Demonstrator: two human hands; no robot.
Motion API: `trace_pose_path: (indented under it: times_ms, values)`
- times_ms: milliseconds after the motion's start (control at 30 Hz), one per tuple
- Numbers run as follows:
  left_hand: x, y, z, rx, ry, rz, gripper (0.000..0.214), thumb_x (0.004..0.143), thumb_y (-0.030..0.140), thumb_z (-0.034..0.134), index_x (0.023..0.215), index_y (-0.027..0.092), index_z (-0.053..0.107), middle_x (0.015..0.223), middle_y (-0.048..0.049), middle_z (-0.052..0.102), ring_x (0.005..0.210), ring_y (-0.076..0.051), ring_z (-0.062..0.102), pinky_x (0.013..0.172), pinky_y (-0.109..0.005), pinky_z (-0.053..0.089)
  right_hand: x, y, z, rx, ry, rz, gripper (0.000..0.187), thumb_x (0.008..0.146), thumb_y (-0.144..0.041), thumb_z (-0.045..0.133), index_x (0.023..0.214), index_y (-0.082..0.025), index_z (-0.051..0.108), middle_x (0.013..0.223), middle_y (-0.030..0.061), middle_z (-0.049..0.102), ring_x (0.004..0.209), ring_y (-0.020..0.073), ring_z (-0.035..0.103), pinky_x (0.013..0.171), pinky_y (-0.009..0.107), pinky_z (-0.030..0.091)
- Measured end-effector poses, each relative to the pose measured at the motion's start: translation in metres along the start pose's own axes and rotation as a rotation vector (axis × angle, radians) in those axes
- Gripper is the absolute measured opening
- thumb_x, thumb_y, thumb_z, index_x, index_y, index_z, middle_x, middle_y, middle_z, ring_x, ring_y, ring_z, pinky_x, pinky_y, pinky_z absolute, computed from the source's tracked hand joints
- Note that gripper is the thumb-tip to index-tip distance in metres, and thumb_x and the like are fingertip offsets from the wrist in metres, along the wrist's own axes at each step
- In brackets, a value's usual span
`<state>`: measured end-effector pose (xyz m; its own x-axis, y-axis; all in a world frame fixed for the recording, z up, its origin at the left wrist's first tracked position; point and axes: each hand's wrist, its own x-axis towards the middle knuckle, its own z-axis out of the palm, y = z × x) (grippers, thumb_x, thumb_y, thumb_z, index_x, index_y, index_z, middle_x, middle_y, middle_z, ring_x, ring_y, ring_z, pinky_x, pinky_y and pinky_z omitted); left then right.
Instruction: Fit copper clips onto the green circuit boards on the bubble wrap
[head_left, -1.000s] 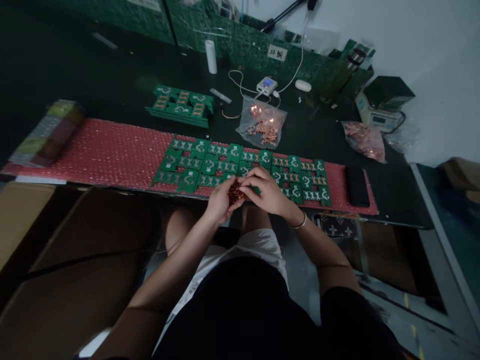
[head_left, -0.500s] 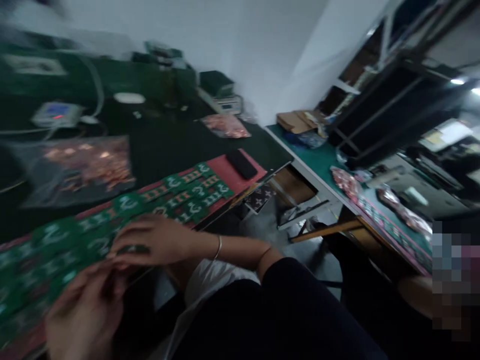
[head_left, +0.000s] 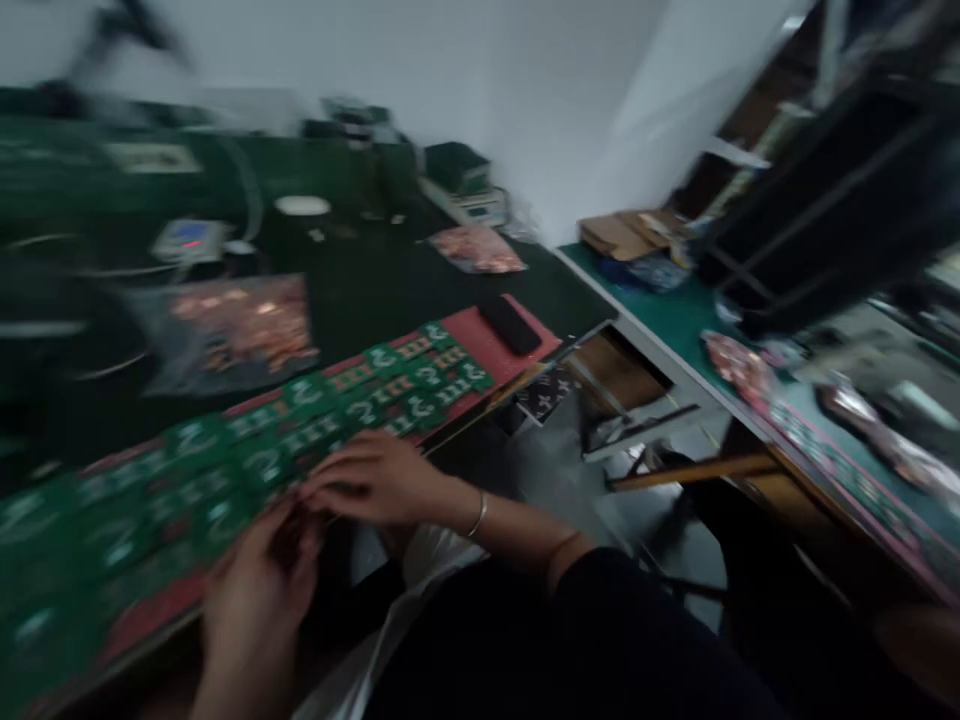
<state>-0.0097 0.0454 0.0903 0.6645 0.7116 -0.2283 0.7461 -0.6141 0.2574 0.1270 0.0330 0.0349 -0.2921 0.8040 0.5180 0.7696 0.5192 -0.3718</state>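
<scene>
My left hand (head_left: pixel 259 580) is cupped at the front edge of the bench, its fingers curled inward. Over it reaches my right hand (head_left: pixel 382 480), fingers bent and tips meeting the left fingertips. Whatever lies between them is hidden and blurred. Both hands are beside a long row of green circuit boards (head_left: pixel 307 395) with pale and copper-coloured parts, laid on a red strip (head_left: pixel 480 340). Behind the boards lies a clear plastic bag (head_left: pixel 247 325) of small copper-coloured pieces.
A dark oblong object (head_left: pixel 510 325) rests on the strip's right end. Farther back are another bag of copper pieces (head_left: pixel 480 248), a small device with a lit display (head_left: pixel 191 240) and cables. A second green bench (head_left: pixel 667 300) with a cardboard box (head_left: pixel 630 235) stands right.
The view has swung left, so the bench contents appear farther right. Both hands have shifted slightly right along the boards, fingertips still together.
</scene>
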Motion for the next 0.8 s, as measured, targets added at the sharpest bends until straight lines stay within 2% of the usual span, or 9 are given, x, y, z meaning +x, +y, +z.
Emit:
trace_pose_path:
  times_ms: [33, 67, 133, 167, 233, 367, 533, 667, 800]
  values:
    - [-0.005, -0.006, 0.004, -0.349, 0.088, -0.127, 0.051, 0.083, -0.006, 0.014, 0.057, 0.015, 0.052, 0.045, 0.0100, 0.031, 0.036, -0.009, 0.027, 0.040, -0.027, 0.045, 0.000, 0.000, 0.001, 0.071, 0.022, 0.077, 0.018, 0.098, -0.030, 0.056, 0.098, -0.024, 0.073, 0.111, 0.0014, 0.075, 0.103, 0.0125, 0.067, 0.096, 0.029, 0.050]
    - [-0.010, -0.014, 0.009, -0.815, 0.199, -0.267, 0.045, 0.083, -0.005, 0.022, 0.061, 0.015, 0.055, 0.049, 0.0064, 0.038, 0.037, -0.010, 0.031, 0.033, -0.021, 0.036, 0.002, 0.001, 0.002, 0.126, 0.016, 0.127, 0.017, 0.097, -0.027, 0.056, 0.101, -0.024, 0.072, 0.112, 0.0029, 0.074, 0.105, 0.0142, 0.067, 0.099, 0.033, 0.049]
    - [-0.019, -0.028, 0.016, -1.739, 0.390, -0.470, 0.027, 0.076, 0.000, 0.038, 0.067, 0.013, 0.060, 0.059, 0.0003, 0.050, 0.039, -0.008, 0.034, 0.027, -0.016, 0.024, 0.011, 0.012, 0.004, 0.170, 0.025, 0.184, 0.018, 0.097, -0.025, 0.055, 0.102, -0.024, 0.072, 0.110, 0.0051, 0.074, 0.106, 0.0173, 0.066, 0.099, 0.038, 0.049]
    - [-0.023, -0.034, 0.018, -2.066, 0.431, -0.506, 0.021, 0.071, 0.001, 0.044, 0.071, 0.011, 0.063, 0.063, -0.0020, 0.053, 0.040, -0.006, 0.035, 0.027, -0.014, 0.023, 0.018, 0.020, 0.007, 0.181, 0.015, 0.184, 0.017, 0.097, -0.025, 0.056, 0.101, -0.025, 0.073, 0.109, 0.0052, 0.074, 0.105, 0.0181, 0.066, 0.098, 0.038, 0.049]
    - [-0.031, -0.044, 0.021, -2.365, 0.420, -0.489, 0.020, 0.065, 0.001, 0.052, 0.076, 0.007, 0.067, 0.069, -0.0050, 0.057, 0.043, -0.005, 0.038, 0.028, -0.012, 0.024, 0.037, 0.035, 0.015, 0.187, -0.012, 0.163, 0.015, 0.095, -0.024, 0.059, 0.099, -0.025, 0.073, 0.106, 0.0044, 0.075, 0.102, 0.0192, 0.067, 0.099, 0.039, 0.049]
    - [-0.045, -0.051, 0.023, -2.406, 0.450, -0.474, 0.018, 0.072, 0.000, 0.057, 0.085, 0.003, 0.069, 0.077, -0.0086, 0.062, 0.046, -0.003, 0.042, 0.029, -0.010, 0.023, 0.073, 0.057, 0.037, 0.160, -0.068, 0.122, 0.012, 0.091, -0.020, 0.063, 0.094, -0.023, 0.074, 0.102, 0.0040, 0.076, 0.099, 0.0213, 0.067, 0.098, 0.041, 0.049]
    - [-0.055, -0.055, 0.026, -2.362, 0.450, -0.456, 0.011, 0.083, 0.015, 0.065, 0.084, 0.004, 0.069, 0.071, -0.0069, 0.063, 0.044, -0.003, 0.039, 0.029, -0.010, 0.021, 0.096, 0.065, 0.061, 0.127, -0.167, 0.032, 0.016, 0.091, -0.016, 0.061, 0.094, -0.020, 0.076, 0.102, 0.0061, 0.076, 0.097, 0.0223, 0.064, 0.094, 0.040, 0.049]
    - [-0.058, -0.058, 0.031, -2.335, 0.451, -0.375, 0.024, 0.075, 0.028, 0.080, 0.074, 0.009, 0.066, 0.068, -0.0034, 0.062, 0.042, -0.002, 0.037, 0.030, -0.011, 0.021, 0.098, 0.066, 0.071, 0.092, -0.193, 0.028, 0.018, 0.092, -0.016, 0.059, 0.095, -0.020, 0.076, 0.103, 0.0058, 0.076, 0.098, 0.0231, 0.061, 0.094, 0.039, 0.048]
    - [-0.058, -0.060, 0.036, -2.269, 0.491, -0.390, 0.035, 0.064, 0.036, 0.089, 0.071, 0.009, 0.067, 0.064, -0.0003, 0.059, 0.041, -0.002, 0.037, 0.031, -0.012, 0.020, 0.098, 0.065, 0.073, 0.031, -0.211, 0.048, 0.021, 0.095, -0.018, 0.056, 0.098, -0.021, 0.076, 0.107, 0.0052, 0.075, 0.102, 0.0244, 0.059, 0.095, 0.042, 0.045]
